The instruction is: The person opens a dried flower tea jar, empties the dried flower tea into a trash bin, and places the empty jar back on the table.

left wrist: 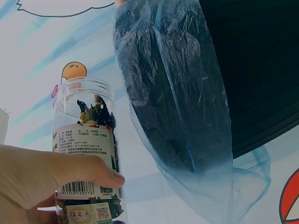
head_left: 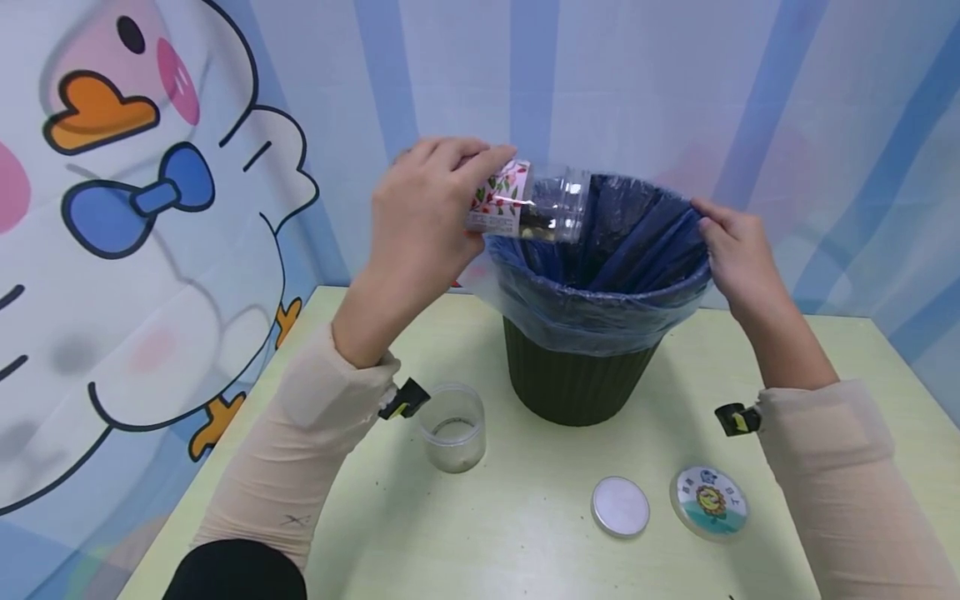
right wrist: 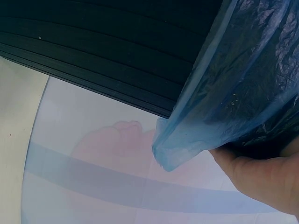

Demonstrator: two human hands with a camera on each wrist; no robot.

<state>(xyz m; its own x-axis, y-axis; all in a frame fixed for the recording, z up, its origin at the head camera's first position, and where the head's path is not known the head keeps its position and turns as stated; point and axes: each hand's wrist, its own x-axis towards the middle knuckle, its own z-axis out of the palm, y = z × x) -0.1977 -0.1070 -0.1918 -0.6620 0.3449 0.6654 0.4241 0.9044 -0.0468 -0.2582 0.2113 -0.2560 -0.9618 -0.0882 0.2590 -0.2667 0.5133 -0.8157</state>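
Observation:
My left hand (head_left: 427, 217) grips a clear plastic jar (head_left: 555, 204) with a floral label, tipped on its side with its open mouth over the near left rim of the trash can. Dark dried pieces (left wrist: 96, 112) lie inside the jar, near its mouth. The dark ribbed trash can (head_left: 577, 375) is lined with a blue plastic bag (head_left: 600, 312) folded over its rim. At the can's right side my right hand (head_left: 742, 254) pinches the bag-covered rim, thumb and fingers on either side; in the right wrist view the hand (right wrist: 261, 177) holds the bag's edge.
On the pale table (head_left: 525, 467), a clear empty container (head_left: 453, 433) stands below my left forearm. A plain white round lid (head_left: 620, 507) and a round lid with a printed flower (head_left: 710, 502) lie at the front right. A printed curtain (head_left: 465, 75) hangs behind.

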